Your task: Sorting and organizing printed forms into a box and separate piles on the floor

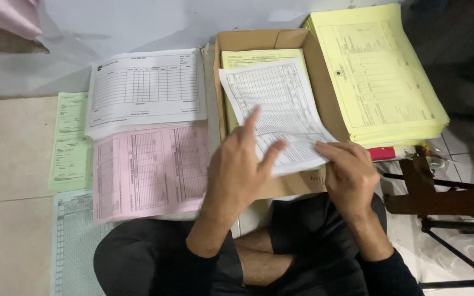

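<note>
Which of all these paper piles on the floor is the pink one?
The pink stack of printed forms, left of the cardboard box, directly below the white stack. The others are white, green or yellow.
</note>
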